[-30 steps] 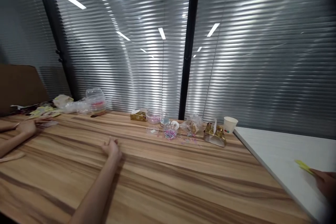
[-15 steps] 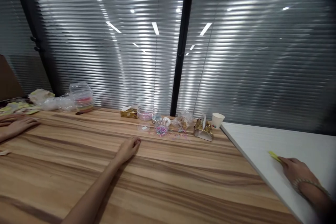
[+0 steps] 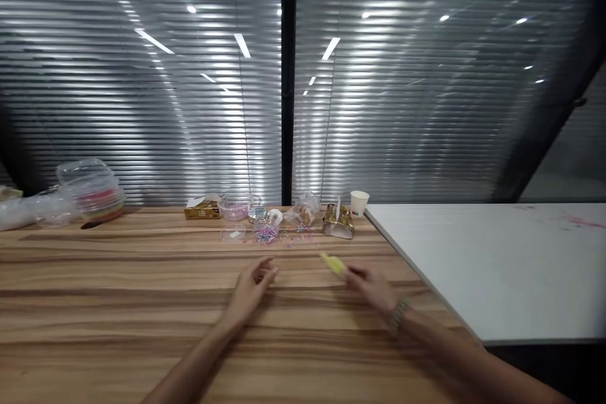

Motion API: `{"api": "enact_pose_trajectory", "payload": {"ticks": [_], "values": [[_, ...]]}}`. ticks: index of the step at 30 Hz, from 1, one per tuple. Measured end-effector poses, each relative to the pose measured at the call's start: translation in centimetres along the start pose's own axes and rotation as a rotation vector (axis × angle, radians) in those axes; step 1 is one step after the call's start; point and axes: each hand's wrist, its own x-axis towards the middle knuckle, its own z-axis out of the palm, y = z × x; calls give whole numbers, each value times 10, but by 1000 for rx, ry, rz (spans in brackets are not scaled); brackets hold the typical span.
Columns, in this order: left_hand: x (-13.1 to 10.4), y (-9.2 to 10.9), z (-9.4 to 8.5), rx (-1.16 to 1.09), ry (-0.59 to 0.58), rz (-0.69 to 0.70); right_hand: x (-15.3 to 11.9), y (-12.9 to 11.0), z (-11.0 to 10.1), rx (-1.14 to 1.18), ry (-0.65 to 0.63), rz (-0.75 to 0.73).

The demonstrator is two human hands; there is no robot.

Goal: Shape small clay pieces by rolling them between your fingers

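Note:
My right hand [image 3: 374,287], with a beaded bracelet at the wrist, pinches a small, flat yellow piece [image 3: 334,263] above the wooden table [image 3: 303,366]. The piece has a narrow tip pointing up and left; motion blur hides its exact kind. Left of it, my left hand [image 3: 250,287] hovers over or rests on the wood, fingers loosely curled and thumb apart, holding nothing. Beyond both hands lies a clear tub [image 3: 266,232] with small pink, purple and blue bits in it, and more bits [image 3: 298,238] are scattered beside it.
Along the back stand a gold box [image 3: 202,209], a pink-tinted clear tub [image 3: 234,209], a round clear lid [image 3: 233,233], crumpled plastic [image 3: 305,209], a torn gold pack [image 3: 338,222] and a paper cup [image 3: 359,202]. Stacked containers [image 3: 97,192] sit left. A white table [image 3: 511,265] adjoins at right.
My right hand has come from over the white table to the wooden one with the yellow piece. My left hand has loosened its curl. The view has turned right; another person's hands have left it.

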Motion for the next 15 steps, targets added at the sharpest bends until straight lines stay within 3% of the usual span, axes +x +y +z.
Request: {"api": "enact_pose_trajectory", "payload": {"ticks": [3,6,9,15], "values": [[-9,0,23,-203,-120,-5,8,-27,52,253,-147,38],[-9,-3,23,-283,-120,-10,16,-42,83,433,-204,46],[-5,-3,15,-288,-78,-50,19,-46,93,513,-239,44],[-3,3,12,-283,-10,-123,13,-46,89,581,-306,44]]}}
